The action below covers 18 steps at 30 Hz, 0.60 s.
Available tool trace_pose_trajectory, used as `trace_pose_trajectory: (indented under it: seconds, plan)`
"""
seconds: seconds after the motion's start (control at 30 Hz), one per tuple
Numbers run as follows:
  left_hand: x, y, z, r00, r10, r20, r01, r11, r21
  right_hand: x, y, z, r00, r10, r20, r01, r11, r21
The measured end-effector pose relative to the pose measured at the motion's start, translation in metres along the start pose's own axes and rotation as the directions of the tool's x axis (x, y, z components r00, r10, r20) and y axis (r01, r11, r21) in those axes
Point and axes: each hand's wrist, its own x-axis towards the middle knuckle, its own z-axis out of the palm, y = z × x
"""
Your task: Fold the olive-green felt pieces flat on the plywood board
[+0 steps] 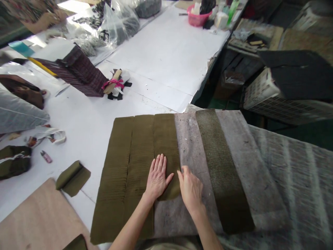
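My left hand [157,177] lies flat with fingers stretched on the third olive-green fabric strip [165,135]. This strip is shorter at the near end than the two olive strips [119,146] beside it on the left. My right hand [190,187] pinches the right edge of the third strip between thumb and finger. Under the strips lies a grey, stained board or mat [188,146]. To the right, a separate ribbed olive strip [223,166] rests on the same grey surface, apart from my hands.
A stack of dark maroon pieces [80,74] stands at the back left, beside a tied bundle of scraps [114,85]. A folded olive piece [73,177] and a wooden board [39,218] lie left. A pink basket [199,19] sits far back; a white crate [262,90] stands right.
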Motion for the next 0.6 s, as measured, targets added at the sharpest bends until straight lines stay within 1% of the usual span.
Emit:
trace_pose_trajectory:
  seconds: [0.03,0.07,0.1,0.13,0.2,0.23,0.33,0.4,0.43,0.5,0.6]
  plan:
    - [0.000,0.000,0.000,1.000,0.002,-0.004,-0.002,1.000,0.002,0.004,-0.001,0.000,0.996,-0.051,-0.079,0.054,0.998,0.039]
    - [0.000,-0.001,0.001,1.000,0.006,-0.011,-0.006,1.000,0.003,0.011,-0.003,0.003,0.981,-0.124,-0.148,0.136,0.988,0.077]
    - [0.000,-0.001,0.002,1.000,0.013,-0.021,-0.013,1.000,0.003,0.020,-0.005,0.008,0.957,-0.212,-0.195,0.236,0.966,0.105]
    - [0.000,-0.002,0.003,0.999,0.027,-0.034,-0.027,1.000,0.002,0.031,-0.008,0.014,0.925,-0.312,-0.216,0.343,0.932,0.121]
    - [0.000,-0.002,0.005,0.997,0.053,-0.059,-0.053,0.999,0.002,0.058,-0.016,0.027,0.841,-0.502,-0.202,0.531,0.838,0.128]
    - [0.000,-0.003,0.006,0.996,0.059,-0.070,-0.059,0.998,0.005,0.073,-0.019,0.033,0.795,-0.578,-0.181,0.602,0.789,0.123]
    - [0.000,-0.002,0.006,0.996,0.042,-0.078,-0.040,0.999,0.025,0.116,-0.028,0.039,0.666,-0.736,-0.119,0.746,0.660,0.093]
    - [0.000,-0.001,0.005,0.998,0.023,-0.066,-0.020,0.999,0.036,0.142,-0.031,0.036,0.598,-0.796,-0.091,0.801,0.595,0.059]
    - [0.000,-0.001,0.004,0.998,0.019,-0.059,-0.016,0.999,0.038,0.153,-0.033,0.034,0.577,-0.813,-0.082,0.817,0.576,0.037]
    - [0.001,-0.001,0.002,0.999,0.009,-0.050,-0.007,0.999,0.034,0.174,-0.039,0.029,0.558,-0.827,-0.070,0.828,0.560,-0.007]
    - [0.000,-0.002,0.001,1.000,0.005,-0.028,-0.005,1.000,0.010,0.203,-0.050,0.025,0.567,-0.821,-0.067,0.819,0.570,-0.058]
